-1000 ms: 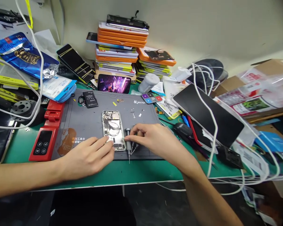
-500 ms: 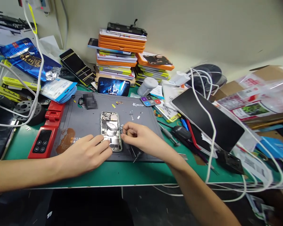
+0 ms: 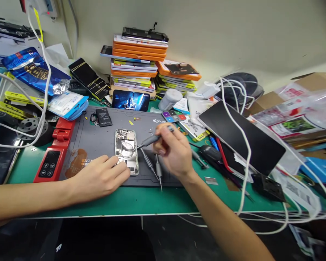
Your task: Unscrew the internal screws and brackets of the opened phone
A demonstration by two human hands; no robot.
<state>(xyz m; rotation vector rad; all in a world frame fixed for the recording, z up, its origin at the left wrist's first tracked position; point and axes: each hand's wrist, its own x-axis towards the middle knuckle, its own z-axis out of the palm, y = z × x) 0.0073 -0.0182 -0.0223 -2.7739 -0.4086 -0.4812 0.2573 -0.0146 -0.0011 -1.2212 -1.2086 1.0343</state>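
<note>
An opened phone [image 3: 125, 150] lies face down, its insides showing, on a grey work mat [image 3: 97, 141]. My left hand [image 3: 100, 178] rests on the mat with its fingertips pressed to the phone's lower left corner. My right hand [image 3: 174, 150] is closed round a grey screwdriver [image 3: 149, 140], whose tip points left onto the middle of the phone. Two more screwdrivers [image 3: 153, 168] lie on the mat just right of the phone. A small black battery [image 3: 103, 116] sits at the mat's far left.
A red tool unit [image 3: 53, 156] lies left of the mat. A lit phone [image 3: 130, 100] leans before stacks of orange and yellow cases [image 3: 139, 58]. A dark tablet [image 3: 241, 136], white cables [image 3: 241, 145] and boxes crowd the right. The green bench edge [image 3: 152, 210] runs in front.
My right hand has picked a screwdriver up from beside the phone, risen and turned its tip onto the phone's middle. My left hand has kept its hold on the phone's corner.
</note>
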